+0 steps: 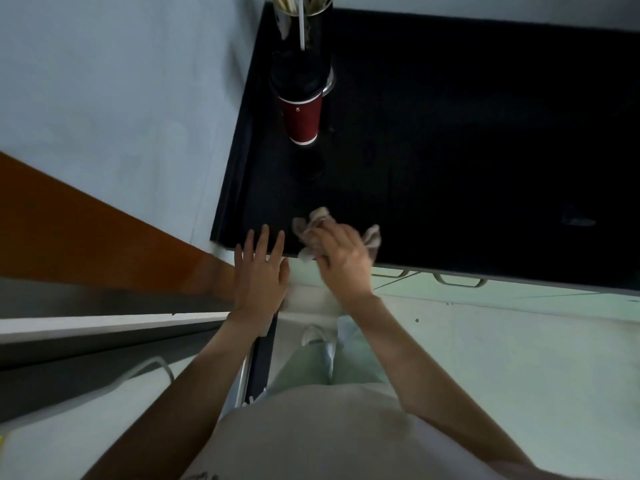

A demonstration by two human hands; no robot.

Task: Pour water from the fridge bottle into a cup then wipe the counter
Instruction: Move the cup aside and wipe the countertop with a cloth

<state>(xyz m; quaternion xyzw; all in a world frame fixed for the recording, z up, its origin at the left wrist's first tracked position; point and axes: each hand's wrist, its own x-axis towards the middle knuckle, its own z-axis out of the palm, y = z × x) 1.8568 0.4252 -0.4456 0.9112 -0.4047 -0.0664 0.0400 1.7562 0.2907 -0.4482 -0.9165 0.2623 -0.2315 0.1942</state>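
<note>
Our right hand (341, 259) is clenched round a crumpled greyish cloth (313, 233) w/ bits of fabric sticking out past the fingers on both sides. Cloth sits on the black counter (467, 150), right at its near edge, close to the left corner. Hand slightly blurred.

Our left hand (259, 268) is flat & released, fingers spread, nothing in it; fingertips reach onto the counter's near edge, just left of the cloth hand. The two hands are near each other, not touching.

Red paper cup (300, 121) w/ dark lid stands upright further back on the counter, well apart from the cloth, near the left wall (121, 81). Right behind it, touching or nearly so (can't tell), a dark holder (304, 26) w/ sticks & a white straw.

Below the counter edge we see drawer handles (457, 280) & pale floor (519, 358). Our own pale trousers & shoe are visible btw the arms.
</note>
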